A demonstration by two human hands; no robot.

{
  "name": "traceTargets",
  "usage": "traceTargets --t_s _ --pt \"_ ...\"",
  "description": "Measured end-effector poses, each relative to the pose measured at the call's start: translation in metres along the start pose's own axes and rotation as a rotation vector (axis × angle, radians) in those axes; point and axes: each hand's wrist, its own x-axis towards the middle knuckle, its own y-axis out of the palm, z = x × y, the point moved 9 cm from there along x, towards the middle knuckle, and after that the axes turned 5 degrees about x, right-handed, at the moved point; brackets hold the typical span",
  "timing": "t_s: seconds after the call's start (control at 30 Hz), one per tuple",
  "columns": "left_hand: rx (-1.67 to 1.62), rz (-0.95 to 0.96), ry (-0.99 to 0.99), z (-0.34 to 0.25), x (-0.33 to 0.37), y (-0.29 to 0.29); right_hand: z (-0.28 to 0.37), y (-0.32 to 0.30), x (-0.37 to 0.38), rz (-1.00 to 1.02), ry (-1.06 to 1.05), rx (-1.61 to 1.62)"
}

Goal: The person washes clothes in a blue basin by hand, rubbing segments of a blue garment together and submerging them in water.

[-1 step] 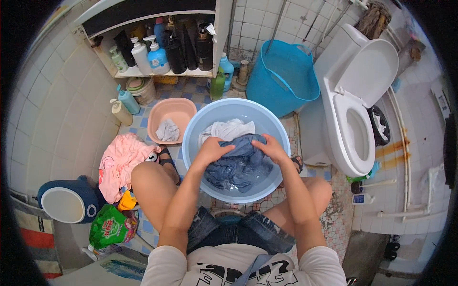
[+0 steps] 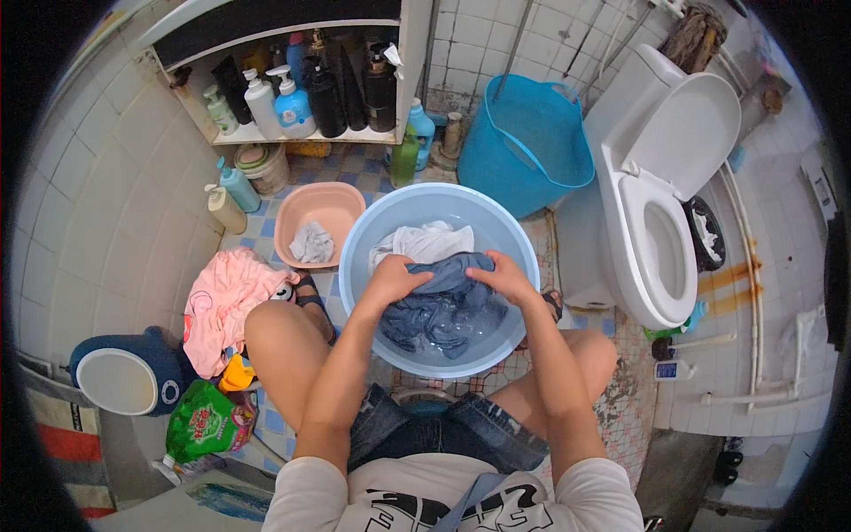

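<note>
A light blue basin [image 2: 355, 235] with water in it stands on the floor in front of me. In it lies a wet dark blue garment [image 2: 443, 315], spread partly under the water. My left hand [image 2: 399, 279] grips one side of its raised upper edge, thumb pointing inward. My right hand [image 2: 503, 275] holds the same edge on the other side, so the cloth stretches between the two. Just behind, against the far side of the basin, rests a white cloth [image 2: 421, 241], partly hidden by the dark garment.
Left of the basin is a pink tub [image 2: 292, 204] holding a pale grey cloth [image 2: 312, 242]. Pink clothing [image 2: 230, 306] lies by my left knee, near a green bag [image 2: 208, 421]. A blue bucket [image 2: 523, 168] and a toilet [image 2: 656, 239] stand right; a shelf [image 2: 301, 137] of bottles is behind.
The stretch of dark blue cloth between my hands looks smoother and flatter than before. My right hand has shifted very slightly.
</note>
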Motion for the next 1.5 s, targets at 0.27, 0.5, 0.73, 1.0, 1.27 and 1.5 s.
traceTargets --t_s 0.27,0.5,0.73,1.0,1.27,1.5 --pt "0.083 -0.183 0.089 -0.001 -0.002 -0.03 -0.003 -0.017 0.003 0.029 -0.072 -0.144" --pt "0.326 -0.161 -0.003 0.006 -0.013 -0.032 -0.014 -0.013 0.001 -0.056 -0.252 -0.319" --pt "0.285 -0.135 -0.045 0.028 -0.014 -0.02 -0.026 -0.018 -0.001 -0.129 -0.007 -0.073" --pt "0.437 0.047 -0.043 0.017 -0.013 0.009 0.006 0.018 -0.013 -0.147 -0.264 -0.969" --pt "0.196 0.055 0.535 -0.056 -0.03 0.006 -0.018 0.052 -0.001 0.223 -0.202 -0.574" --pt "0.061 0.013 0.163 -0.008 -0.007 -0.03 -0.021 0.01 0.002 0.159 -0.06 -0.526"
